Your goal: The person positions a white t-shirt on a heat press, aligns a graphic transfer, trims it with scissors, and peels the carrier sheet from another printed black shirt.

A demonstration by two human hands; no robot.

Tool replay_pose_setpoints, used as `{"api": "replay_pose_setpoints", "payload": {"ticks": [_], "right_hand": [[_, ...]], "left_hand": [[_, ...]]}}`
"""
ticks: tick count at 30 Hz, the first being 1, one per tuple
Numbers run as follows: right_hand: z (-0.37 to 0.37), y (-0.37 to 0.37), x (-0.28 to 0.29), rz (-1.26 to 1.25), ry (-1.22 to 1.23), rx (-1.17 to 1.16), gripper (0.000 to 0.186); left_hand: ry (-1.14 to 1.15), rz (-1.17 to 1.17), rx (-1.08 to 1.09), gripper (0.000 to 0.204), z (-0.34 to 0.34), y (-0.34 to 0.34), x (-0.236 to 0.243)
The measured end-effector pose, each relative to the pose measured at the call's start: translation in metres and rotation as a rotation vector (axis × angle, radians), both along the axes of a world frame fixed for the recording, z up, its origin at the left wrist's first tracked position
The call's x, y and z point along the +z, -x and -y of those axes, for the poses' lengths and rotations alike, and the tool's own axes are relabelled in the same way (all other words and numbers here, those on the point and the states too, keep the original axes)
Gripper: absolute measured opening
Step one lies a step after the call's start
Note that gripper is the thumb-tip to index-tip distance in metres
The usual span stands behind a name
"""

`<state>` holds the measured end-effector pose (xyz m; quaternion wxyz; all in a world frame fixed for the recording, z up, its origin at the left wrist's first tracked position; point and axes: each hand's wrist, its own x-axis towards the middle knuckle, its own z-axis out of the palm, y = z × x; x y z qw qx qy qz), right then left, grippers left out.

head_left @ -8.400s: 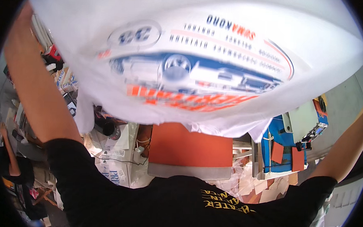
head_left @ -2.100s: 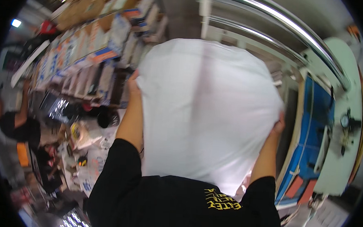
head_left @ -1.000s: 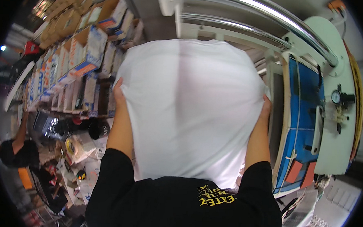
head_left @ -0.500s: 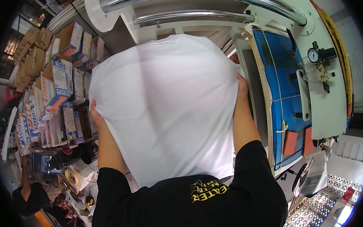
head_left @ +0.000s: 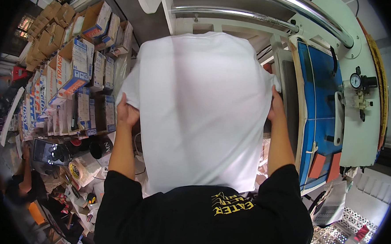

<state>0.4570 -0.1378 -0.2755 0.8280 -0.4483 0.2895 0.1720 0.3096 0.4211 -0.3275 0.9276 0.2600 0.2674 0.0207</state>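
A plain white T-shirt [head_left: 200, 109] is spread out in front of my body, its lower part reaching down to my black shirt. My left hand [head_left: 127, 113] grips it at the left sleeve, fingers curled over the cloth. On the other side my right hand [head_left: 276, 106] is closed on the right sleeve, near its edge. Soft folds run down the middle of the cloth. Whatever lies behind the T-shirt is hidden by it.
Beyond the T-shirt stands a white machine frame with chrome bars [head_left: 236, 12]. A blue panel [head_left: 322, 115] and a pressure gauge [head_left: 356, 80] are on the right. Stacked cardboard boxes [head_left: 76, 67] fill the left. Another person's arm [head_left: 26, 175] shows at lower left.
The T-shirt has narrowed and hangs straighter, and its left sleeve now shows. My left hand has moved right, onto that sleeve. The view has shifted slightly.
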Motion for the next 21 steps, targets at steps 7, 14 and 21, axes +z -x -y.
{"api": "replay_pose_setpoints", "payload": {"ticks": [7, 14, 21], "right_hand": [[0.036, 0.087, -0.022, 0.064, 0.217, 0.095, 0.041], [0.045, 0.171, -0.007, -0.046, 0.112, 0.306, 0.036], [0.085, 0.278, -0.014, 0.016, 0.149, 0.117, 0.031]], "left_hand": [[-0.285, -0.022, -0.212, 0.047, 0.020, 0.071, 0.013], [-0.371, -0.151, -0.462, 0.037, 0.020, 0.149, 0.034], [-0.340, -0.180, -0.501, 0.031, 0.025, 0.250, 0.002]]}}
